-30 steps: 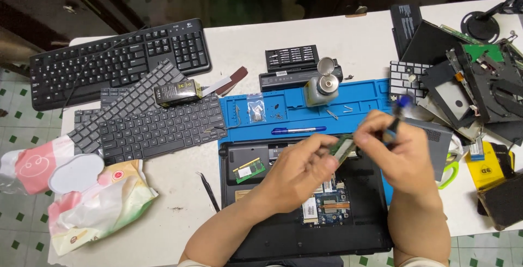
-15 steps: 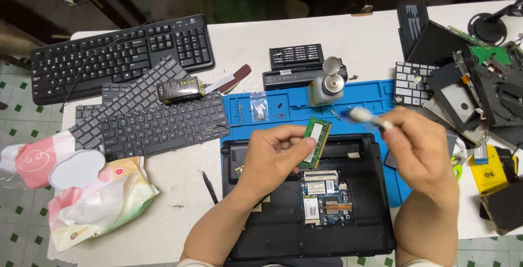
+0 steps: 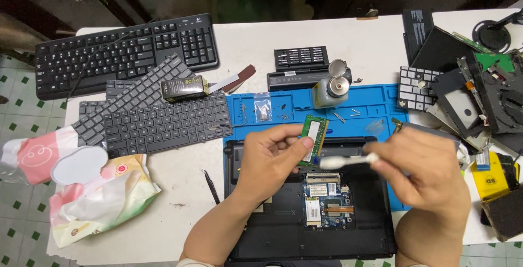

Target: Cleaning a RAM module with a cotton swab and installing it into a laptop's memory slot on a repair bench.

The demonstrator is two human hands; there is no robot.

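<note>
Evidently a cleaning step is in hand: a green memory module (image 3: 314, 136) is pinched upright between thumb and fingers of the left hand (image 3: 271, 161), above the opened black laptop base (image 3: 272, 229) on the blue mat (image 3: 283, 103). A white-tipped brush (image 3: 340, 161) is gripped in the closed right hand (image 3: 427, 171), its tip held just beside the module's lower edge. Light, steady strokes along the contact edge are judged to be called for, with the module kept firmly pinched
</note>
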